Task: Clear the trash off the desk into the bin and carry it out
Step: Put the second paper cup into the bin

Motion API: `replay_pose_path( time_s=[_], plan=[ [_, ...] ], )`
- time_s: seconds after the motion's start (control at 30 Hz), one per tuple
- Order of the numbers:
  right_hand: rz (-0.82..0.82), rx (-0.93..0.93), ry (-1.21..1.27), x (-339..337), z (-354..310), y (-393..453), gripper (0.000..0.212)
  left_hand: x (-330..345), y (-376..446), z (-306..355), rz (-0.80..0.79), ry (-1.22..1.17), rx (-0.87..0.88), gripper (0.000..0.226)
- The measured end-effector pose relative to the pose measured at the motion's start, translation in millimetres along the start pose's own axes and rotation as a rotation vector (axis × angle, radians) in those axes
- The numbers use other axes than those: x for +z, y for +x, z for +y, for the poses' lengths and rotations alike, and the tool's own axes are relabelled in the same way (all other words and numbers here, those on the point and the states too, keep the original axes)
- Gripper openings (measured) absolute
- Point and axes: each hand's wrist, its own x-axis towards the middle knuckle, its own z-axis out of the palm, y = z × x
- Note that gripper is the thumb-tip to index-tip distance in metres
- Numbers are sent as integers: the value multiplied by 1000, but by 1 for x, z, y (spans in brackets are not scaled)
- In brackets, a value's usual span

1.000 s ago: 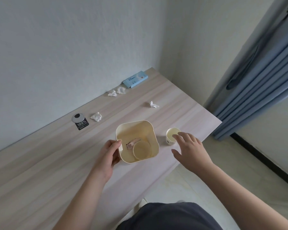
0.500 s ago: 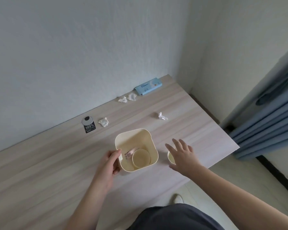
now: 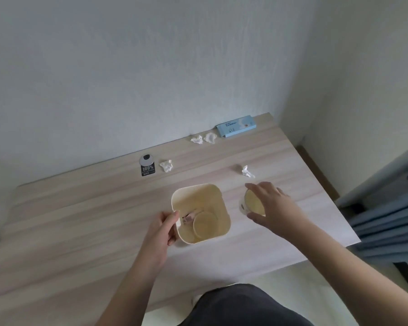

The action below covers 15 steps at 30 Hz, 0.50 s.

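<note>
A cream square bin stands on the wooden desk, with a round paper cup and a pinkish wrapper inside it. My left hand grips the bin's left rim. Just right of the bin, my right hand wraps its thumb and fingers around another paper cup, which tilts toward the bin. Crumpled tissues lie on the desk: one beyond my right hand, one left of the bin's far side, and two by the wall.
A black sachet marked 100% lies near the wall beside a tissue. A blue flat packet sits at the desk's far right corner. A blue-grey curtain hangs past the desk's right edge. The floor shows below the near edge.
My right hand has gone from hovering over the paper cup to closing around it, and the cup now tilts. My left hand stays on the bin. The camera has shifted.
</note>
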Motion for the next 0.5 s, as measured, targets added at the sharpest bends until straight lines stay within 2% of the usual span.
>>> replay_pose_path(
  time_s=[0.1,0.17,0.3,0.5],
  plan=[
    [131,-119,55,-35,-13,0,75,0,-5,0,27,31,44,17],
    [147,-206,90,-47,-25,-2,75,1,-8,-1,37,30,50,17],
    [50,-363,120,-40,-49,-7,75,5,-14,-2,30,6,56,21],
    [-60,-454,-3,-5,-72,-4,75,10,-25,3,16,19,63,41]
  ],
)
